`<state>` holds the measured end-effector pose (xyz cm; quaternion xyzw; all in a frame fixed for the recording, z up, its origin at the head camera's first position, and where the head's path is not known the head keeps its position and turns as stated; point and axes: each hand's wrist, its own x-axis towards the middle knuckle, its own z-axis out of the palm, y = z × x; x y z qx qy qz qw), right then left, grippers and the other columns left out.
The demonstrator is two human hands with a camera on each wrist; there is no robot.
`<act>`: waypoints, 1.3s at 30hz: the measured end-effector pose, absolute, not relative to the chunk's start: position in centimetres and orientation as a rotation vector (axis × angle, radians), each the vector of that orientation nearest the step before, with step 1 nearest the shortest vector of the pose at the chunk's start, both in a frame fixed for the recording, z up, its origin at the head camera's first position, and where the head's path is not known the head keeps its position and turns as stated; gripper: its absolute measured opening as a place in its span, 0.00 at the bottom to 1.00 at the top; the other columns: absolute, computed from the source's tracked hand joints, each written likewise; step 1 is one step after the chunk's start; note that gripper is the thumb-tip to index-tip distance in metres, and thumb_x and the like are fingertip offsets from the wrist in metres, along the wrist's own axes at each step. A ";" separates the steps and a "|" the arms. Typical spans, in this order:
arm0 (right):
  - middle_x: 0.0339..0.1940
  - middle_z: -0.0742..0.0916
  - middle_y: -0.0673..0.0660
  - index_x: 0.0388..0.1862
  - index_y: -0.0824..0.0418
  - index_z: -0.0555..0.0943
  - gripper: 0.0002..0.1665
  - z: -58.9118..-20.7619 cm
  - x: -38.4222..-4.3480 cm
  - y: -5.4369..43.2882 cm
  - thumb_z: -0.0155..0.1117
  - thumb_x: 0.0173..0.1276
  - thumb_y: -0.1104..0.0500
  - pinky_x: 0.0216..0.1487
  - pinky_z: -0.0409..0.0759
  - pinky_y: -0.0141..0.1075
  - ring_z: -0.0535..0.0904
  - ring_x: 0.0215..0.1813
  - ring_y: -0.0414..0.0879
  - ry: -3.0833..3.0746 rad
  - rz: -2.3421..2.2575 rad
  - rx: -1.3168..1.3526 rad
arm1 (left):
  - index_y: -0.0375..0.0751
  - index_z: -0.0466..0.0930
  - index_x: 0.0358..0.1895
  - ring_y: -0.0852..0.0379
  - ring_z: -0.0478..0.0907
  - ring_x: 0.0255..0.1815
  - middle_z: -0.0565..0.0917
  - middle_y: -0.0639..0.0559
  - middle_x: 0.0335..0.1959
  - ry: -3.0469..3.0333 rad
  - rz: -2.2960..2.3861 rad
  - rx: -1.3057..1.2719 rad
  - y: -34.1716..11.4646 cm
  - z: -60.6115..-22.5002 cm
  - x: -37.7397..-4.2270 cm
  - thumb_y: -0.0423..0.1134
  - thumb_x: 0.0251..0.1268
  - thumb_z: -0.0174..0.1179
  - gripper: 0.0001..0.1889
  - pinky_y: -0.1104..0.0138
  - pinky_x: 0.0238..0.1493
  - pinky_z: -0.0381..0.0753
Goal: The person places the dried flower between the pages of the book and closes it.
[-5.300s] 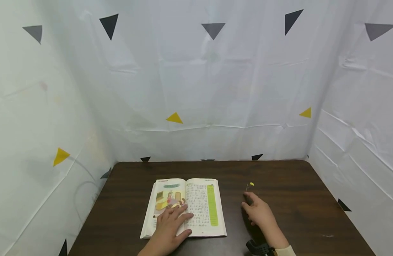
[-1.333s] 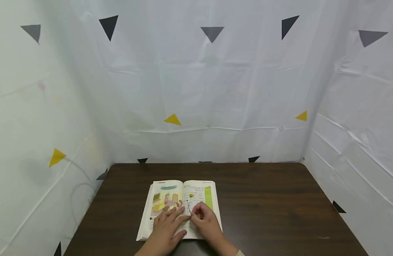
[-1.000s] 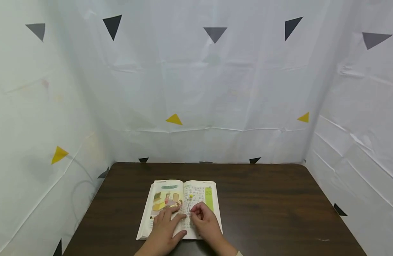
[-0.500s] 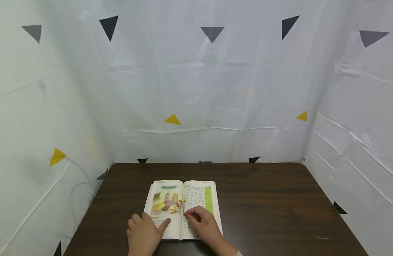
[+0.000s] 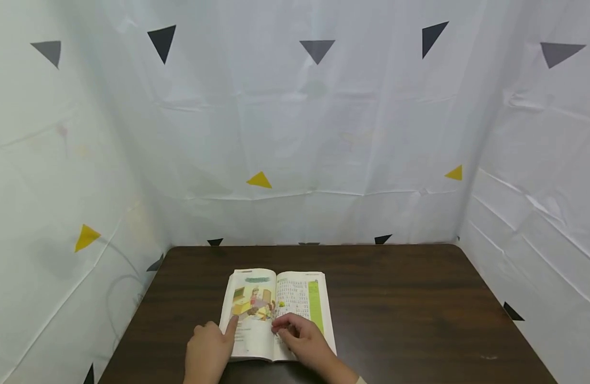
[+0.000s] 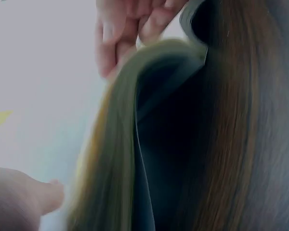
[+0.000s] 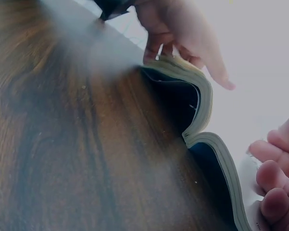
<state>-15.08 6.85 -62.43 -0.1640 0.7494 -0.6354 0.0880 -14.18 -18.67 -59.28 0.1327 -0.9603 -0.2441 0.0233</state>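
An open book (image 5: pixel 256 336) lies on the dark wooden table, a picture on its left page and print with a green strip on its right. My left hand (image 5: pixel 208 349) grips the left side of the pages, thumb on top; the right wrist view shows its fingers (image 7: pixel 151 50) curled at the outer edge. My right hand (image 5: pixel 307 341) bends over the gutter with thumb and forefinger close together. Just beyond those fingertips shows the head of a small yellow flower (image 5: pixel 281 304); its stem seems to run into the pinch, though the hand mostly hides it.
The brown tabletop (image 5: pixel 396 298) stretches behind the book and to its right. White sheeting (image 5: pixel 352 133) with black, grey and yellow triangles hangs around the back and sides.
My right hand brought the flower from the table at right onto the book, then toward its gutter. My left hand slid from the middle of the pages to the left edge and took hold there.
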 end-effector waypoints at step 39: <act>0.53 0.83 0.60 0.85 0.51 0.70 0.46 -57.6 -14.5 14.1 0.76 0.73 0.43 0.45 0.83 0.47 0.80 0.45 0.49 2.979 -1.073 -0.073 | 0.76 0.58 0.86 0.34 0.40 0.93 0.50 0.56 0.93 -3.047 -0.942 -1.160 -13.5 -63.2 -14.1 0.67 0.81 0.56 0.36 0.20 0.80 0.42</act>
